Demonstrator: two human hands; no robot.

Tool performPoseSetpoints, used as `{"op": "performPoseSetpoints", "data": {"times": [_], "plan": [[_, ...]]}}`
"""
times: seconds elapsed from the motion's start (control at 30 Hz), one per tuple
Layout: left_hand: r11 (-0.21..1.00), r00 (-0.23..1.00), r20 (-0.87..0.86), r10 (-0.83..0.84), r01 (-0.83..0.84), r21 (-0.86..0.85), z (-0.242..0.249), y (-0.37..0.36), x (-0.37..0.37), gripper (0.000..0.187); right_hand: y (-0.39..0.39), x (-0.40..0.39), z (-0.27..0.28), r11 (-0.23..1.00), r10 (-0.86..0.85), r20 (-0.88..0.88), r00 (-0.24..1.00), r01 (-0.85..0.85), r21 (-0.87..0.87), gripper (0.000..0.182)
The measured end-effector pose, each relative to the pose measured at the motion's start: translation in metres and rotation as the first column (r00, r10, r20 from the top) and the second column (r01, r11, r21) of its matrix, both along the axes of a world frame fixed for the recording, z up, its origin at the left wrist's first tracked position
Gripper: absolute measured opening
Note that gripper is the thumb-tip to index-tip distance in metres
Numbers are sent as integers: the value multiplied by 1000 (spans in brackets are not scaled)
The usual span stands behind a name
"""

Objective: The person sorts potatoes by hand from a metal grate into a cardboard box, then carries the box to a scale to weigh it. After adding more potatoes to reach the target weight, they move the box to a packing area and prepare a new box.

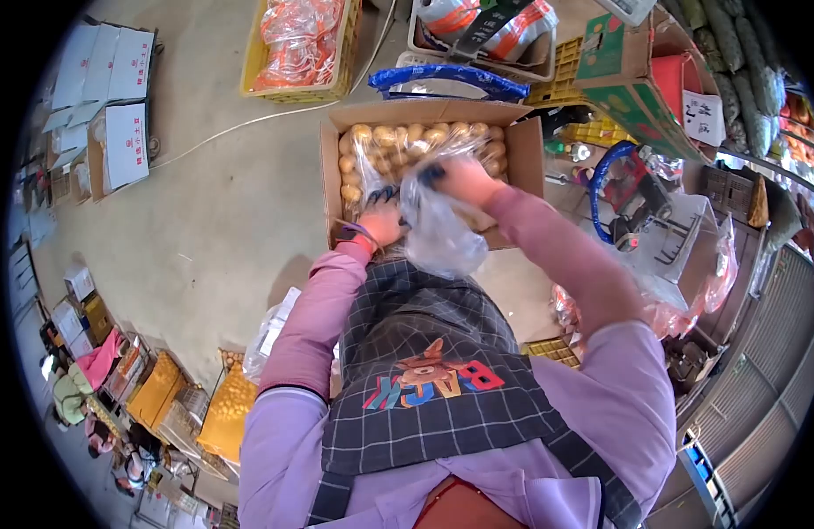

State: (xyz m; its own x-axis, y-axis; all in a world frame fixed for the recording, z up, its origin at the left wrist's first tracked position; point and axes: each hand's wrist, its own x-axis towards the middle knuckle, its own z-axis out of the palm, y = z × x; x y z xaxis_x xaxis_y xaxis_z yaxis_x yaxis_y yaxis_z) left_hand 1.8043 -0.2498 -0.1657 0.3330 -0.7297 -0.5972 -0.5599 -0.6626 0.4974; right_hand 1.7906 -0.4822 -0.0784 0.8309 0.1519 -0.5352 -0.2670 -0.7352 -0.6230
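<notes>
An open cardboard box [333, 181] holds rows of round yellow-brown potatoes [386, 137], partly under clear plastic. My left hand [383, 219] is at the box's near left part, its dark-tipped fingers closed at the edge of a clear plastic bag [444, 236]. Over the middle of the box, my right hand [464, 182] has its fingers closed on the upper part of the same bag. The bag hangs crumpled between the hands, over the box's near edge, and hides some potatoes.
Beyond the box stand a yellow crate [354, 53] and a blue-rimmed item [448, 81]. At right are a green-brown carton [610, 79] and a white bin [680, 242]. White cartons [125, 145] stand at left. Several people are at the lower left.
</notes>
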Motion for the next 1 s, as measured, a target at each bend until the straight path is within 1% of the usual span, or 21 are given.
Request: {"op": "performPoseSetpoints", "data": {"times": [0.03,0.07,0.1,0.13,0.17,0.2,0.27,0.3,0.37,0.43,0.5,0.57,0.6,0.63,0.67,0.7,0.73,0.8,0.87,0.9,1.0], "plan": [[1000,1000,0,-4,4,11,13,5,7,59,8,21,-27,990,-128,38,991,130,-49,26],[866,855,-198,480,-498,-51,37,9,19,53,14,32,-72,969,-214,50,975,219,-118,31],[499,461,-389,798,-867,-4,50,14,25,47,19,39,-109,934,-301,65,952,308,-181,36],[283,440,-349,828,-864,-417,56,14,25,45,19,49,-115,933,-312,63,948,319,-167,36],[299,447,-338,828,-863,-408,62,13,23,45,20,52,-119,910,-385,9,923,381,-166,39],[634,792,-114,600,-557,-537,88,1,16,44,25,45,-116,885,-446,-59,893,431,-176,41],[846,961,248,121,30,-532,74,-15,-6,47,10,41,-98,907,-411,-205,888,422,9,39],[842,961,246,128,26,-539,53,-13,-9,47,-5,35,-100,864,-409,-321,854,476,165,40],[922,931,10,366,-364,129,16,-11,0,47,-27,16,-44,893,-407,48,912,386,231,52],[880,889,59,455,-459,125,-15,-13,1,44,-45,-5,16,961,-204,367,907,258,-104,70],[819,830,103,548,-557,135,-61,0,-10,41,-42,-28,32,998,38,205,978,-27,-53,89],[592,548,-338,766,-805,38,-109,17,-7,31,-10,-31,35,939,320,160,934,-290,-185,101],[871,898,-40,438,-435,-226,-90,20,-4,25,-4,-30,20,936,347,400,848,-290,-198,100],[876,901,-29,432,-427,-227,-80,19,0,25,8,-18,9,957,287,352,891,-250,-148,94],[612,583,-505,637,-780,-128,-74,21,3,27,25,-2,-4,974,223,299,928,-204,-95,88],[300,51,-799,599,-940,165,-66,27,4,28,43,12,-32,974,226,137,964,-225,-27,79],[47,-490,-808,328,-845,532,-55,32,8,30,58,27,-67,970,239,-23,971,-238,45,71],[23,-35,-668,743,-997,77,71,23,25,32,82,41,-123,996,-88,-144,986,90,8,46],[-4,254,-636,729,-927,-374,117,37,30,35,88,45,-143,860,-467,-302,831,506,65,31],[126,352,-354,866,-840,-527,135,46,31,40,88,48,-139,791,-537,-413,736,609,58,23],[36,286,-343,895,-812,-583,151,80,45,40,67,40,-117,635,-391,-652,650,703,320,28]]}}
